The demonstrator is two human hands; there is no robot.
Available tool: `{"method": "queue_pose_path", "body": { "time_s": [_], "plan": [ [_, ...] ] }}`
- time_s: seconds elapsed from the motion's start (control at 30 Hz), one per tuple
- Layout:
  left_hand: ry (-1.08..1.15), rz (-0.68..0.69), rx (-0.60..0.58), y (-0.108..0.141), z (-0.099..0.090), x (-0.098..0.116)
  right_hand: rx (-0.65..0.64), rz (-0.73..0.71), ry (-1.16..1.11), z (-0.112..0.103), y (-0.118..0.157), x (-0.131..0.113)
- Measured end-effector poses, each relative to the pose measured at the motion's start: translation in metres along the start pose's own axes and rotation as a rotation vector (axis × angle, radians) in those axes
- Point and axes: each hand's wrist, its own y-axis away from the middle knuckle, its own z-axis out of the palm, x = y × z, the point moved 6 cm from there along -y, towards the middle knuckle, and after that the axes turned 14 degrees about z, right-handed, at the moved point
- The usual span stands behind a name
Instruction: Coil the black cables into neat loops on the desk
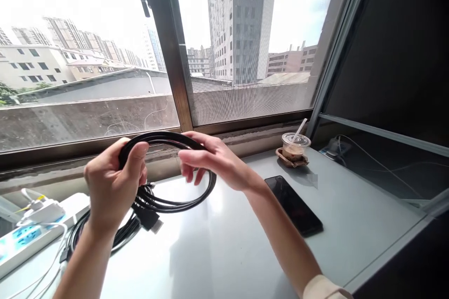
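Cable, black, one coil of several turns (overlapping, so I am not counting them), is hanging in the air between two hands, above the near side of one table.

Left hand: gripping. Fingers are wrapping the coil's left side, thumb lying over it and pointing up. Right hand: partly curled, thumb and fingers standing apart, the coil's upper right passing between them; whether they are pinching it I cannot tell. One pale sleeve is showing on the right forearm.

One black plug with a metal tip is hanging just below the coil; I cannot make out which cable is carrying it.

Under and behind the left wrist, a second dark bundle is lying on the table, its turns too tangled to count. Further left, one white power strip is resting near the wall, one white charger sitting on it; white leads are trailing down in front.

Right side: one black phone is lying flat beyond the right forearm. Behind it, one lidded cup is standing in one brown holder, one white straw leaning rightward. One window is running along behind the table.
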Motion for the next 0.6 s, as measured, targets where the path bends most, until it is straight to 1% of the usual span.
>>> {"method": "queue_pose_path", "body": {
  "time_s": [0.07,0.1,0.13,0.17,0.23,0.3,0.4,0.47,0.6],
  "plan": [
    [0.056,-0.109,-0.041,0.000,0.005,-0.010,0.253,-0.067,0.342,-0.009,0.002,-0.001],
    [0.125,-0.182,-0.053,0.001,0.008,-0.016,0.363,-0.114,0.519,-0.012,0.003,-0.002],
    [0.201,-0.264,-0.040,0.002,0.010,-0.023,0.444,-0.153,0.675,-0.012,0.002,-0.002],
    [0.277,-0.347,-0.028,0.003,0.012,-0.029,0.492,-0.183,0.800,-0.012,0.000,0.000],
    [0.394,-0.488,-0.029,0.006,0.017,-0.038,0.524,-0.227,0.950,-0.009,-0.006,0.004],
    [0.482,-0.583,-0.066,0.009,0.021,-0.040,0.552,-0.272,1.005,-0.008,-0.010,0.005],
    [0.583,-0.657,-0.110,0.012,0.024,-0.033,0.613,-0.344,0.998,-0.007,-0.009,0.001],
    [0.599,-0.670,-0.107,0.013,0.023,-0.026,0.632,-0.390,0.957,-0.007,-0.005,-0.004],
    [0.568,-0.643,-0.096,0.012,0.022,-0.018,0.650,-0.450,0.922,-0.006,0.001,-0.009]
  ]
}}
